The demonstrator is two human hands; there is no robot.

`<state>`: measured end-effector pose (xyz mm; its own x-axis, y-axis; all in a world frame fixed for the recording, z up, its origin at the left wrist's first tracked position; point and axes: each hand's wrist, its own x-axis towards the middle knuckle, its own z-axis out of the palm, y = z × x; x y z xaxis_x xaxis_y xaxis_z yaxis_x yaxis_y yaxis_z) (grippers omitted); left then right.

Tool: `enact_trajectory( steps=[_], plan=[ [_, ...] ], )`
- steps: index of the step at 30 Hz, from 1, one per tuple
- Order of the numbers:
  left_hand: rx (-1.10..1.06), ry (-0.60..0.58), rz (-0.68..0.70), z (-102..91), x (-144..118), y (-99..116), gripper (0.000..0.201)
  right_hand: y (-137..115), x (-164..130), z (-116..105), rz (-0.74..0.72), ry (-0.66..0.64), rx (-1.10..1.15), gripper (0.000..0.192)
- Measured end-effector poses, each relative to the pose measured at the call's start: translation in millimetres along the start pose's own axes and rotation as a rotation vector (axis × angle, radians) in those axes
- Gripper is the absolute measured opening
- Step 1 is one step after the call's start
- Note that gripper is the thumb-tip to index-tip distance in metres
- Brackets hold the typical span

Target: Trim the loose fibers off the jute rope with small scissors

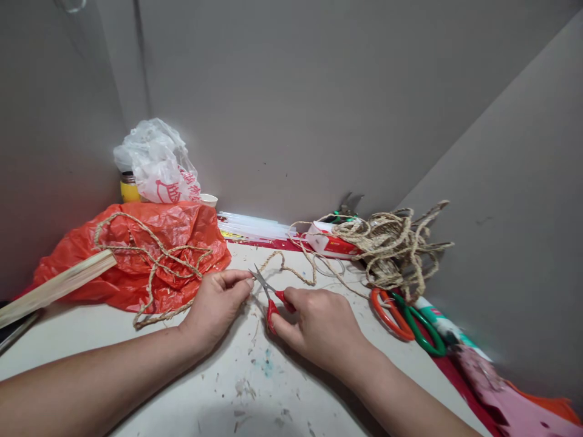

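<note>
My right hand [319, 325] grips small red-handled scissors [269, 291], whose blades stand apart and point up-left. My left hand [218, 303] pinches a strand of tan jute twine [291, 270] right at the blade tips. From there the twine runs right toward a tangled heap of jute rope [392, 246] by the wall. Another length of twine [150, 255] loops over a red plastic bag [136, 252] to the left of my left hand.
Orange-handled [387, 312] and green-handled scissors [421, 331] lie right of my right hand. A wooden slat [54, 285] rests at the left edge. A white bag [157, 161], yellow jar [129, 189] and clear sticks [252, 226] sit against grey partition walls. Fibre scraps litter the white table [255, 388].
</note>
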<state>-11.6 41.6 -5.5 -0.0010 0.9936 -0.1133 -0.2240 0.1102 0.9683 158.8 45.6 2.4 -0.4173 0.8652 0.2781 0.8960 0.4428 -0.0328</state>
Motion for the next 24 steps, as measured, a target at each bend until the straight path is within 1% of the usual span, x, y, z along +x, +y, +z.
enact_trajectory(
  steps=[3,6,11,15,24],
  plan=[
    [0.013,0.031,-0.017,0.5,0.0,1.6,0.017,-0.8,-0.2,-1.6,0.001,0.001,-0.067,0.025],
    [0.027,0.054,-0.034,0.8,-0.2,2.8,0.021,-2.0,-1.0,-2.4,0.004,-0.003,-0.077,0.026],
    [0.007,0.06,-0.045,0.2,0.3,2.0,0.021,-3.4,-1.4,-2.6,0.022,-0.046,-0.009,0.025],
    [-0.057,0.03,-0.059,-1.2,0.9,1.3,0.018,-4.2,-0.4,-3.3,0.042,-0.098,0.027,0.023],
    [-0.135,0.054,-0.106,-0.6,1.4,3.8,0.022,1.6,0.8,1.8,0.031,-0.092,0.087,0.027]
  ],
)
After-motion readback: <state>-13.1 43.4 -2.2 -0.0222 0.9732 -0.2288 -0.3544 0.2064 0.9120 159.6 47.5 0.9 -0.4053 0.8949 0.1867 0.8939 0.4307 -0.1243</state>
